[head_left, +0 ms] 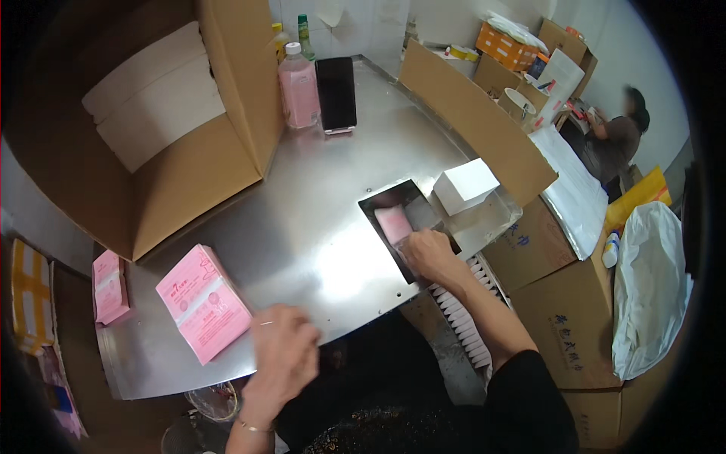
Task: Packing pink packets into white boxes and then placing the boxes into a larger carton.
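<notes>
My right hand [429,256] reaches over a dark rectangular opening [408,271] in the metal tabletop. Its fingers are closed at the near end of a small pink-and-white packet [392,224], which lies over that opening and looks blurred. My left hand [286,344] hovers by the table's front edge, fingers curled and smeared by motion; nothing shows in it. Just left of it lies a stack of pink printed packets or sheets [203,303] with a pale band across. A smaller pink stack [110,287] sits farther left.
A large open carton [249,91] stands on the table's left. Behind are a pink-liquid bottle [299,91] and a propped black phone [336,92]. A white box [466,186] is beside the opening, a row of white packets [461,321] below. Cartons [563,318] and a person [616,136] are right.
</notes>
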`<state>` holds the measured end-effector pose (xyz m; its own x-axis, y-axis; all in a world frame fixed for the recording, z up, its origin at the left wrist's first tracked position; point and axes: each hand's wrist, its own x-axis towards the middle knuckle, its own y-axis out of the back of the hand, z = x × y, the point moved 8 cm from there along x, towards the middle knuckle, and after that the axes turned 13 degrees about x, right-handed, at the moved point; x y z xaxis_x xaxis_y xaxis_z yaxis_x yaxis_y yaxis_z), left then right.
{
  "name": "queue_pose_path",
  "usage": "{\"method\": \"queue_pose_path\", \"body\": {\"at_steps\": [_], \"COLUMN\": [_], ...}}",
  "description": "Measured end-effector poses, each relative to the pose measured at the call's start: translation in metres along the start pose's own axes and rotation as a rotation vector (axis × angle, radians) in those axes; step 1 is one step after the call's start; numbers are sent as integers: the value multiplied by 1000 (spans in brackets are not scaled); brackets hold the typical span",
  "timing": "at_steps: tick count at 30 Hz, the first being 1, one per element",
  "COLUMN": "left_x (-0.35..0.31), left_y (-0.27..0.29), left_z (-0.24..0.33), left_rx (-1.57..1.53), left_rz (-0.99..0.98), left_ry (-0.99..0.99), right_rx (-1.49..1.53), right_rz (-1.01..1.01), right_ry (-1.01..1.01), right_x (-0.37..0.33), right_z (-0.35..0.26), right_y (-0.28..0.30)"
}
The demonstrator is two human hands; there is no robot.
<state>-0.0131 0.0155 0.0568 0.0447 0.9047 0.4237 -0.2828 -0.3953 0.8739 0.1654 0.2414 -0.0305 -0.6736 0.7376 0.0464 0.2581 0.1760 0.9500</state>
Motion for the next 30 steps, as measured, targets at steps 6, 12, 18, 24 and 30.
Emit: {"method": "queue_pose_path", "body": {"at_steps": [6, 12, 18, 24, 30], "left_x": [-59, -52, 29, 31, 49], "left_y": [84, 64, -35, -59, -58], "left_z": [-103, -119, 2, 3, 18], "left_rx": [508, 492, -103, -38, 72], "left_rz": [280, 23, 66, -22, 42], "left_ry": [526, 479, -28, 26, 149], "right_rx": [-208, -99, -27, 207, 225], "right_rz": [778, 745, 905, 360, 43], "right_ry": [89, -64, 86, 888, 449], "right_x": [-19, -9, -25, -92, 1], "right_z": [8, 48, 44, -166, -146], "right_y": [123, 122, 118, 40, -8]}}
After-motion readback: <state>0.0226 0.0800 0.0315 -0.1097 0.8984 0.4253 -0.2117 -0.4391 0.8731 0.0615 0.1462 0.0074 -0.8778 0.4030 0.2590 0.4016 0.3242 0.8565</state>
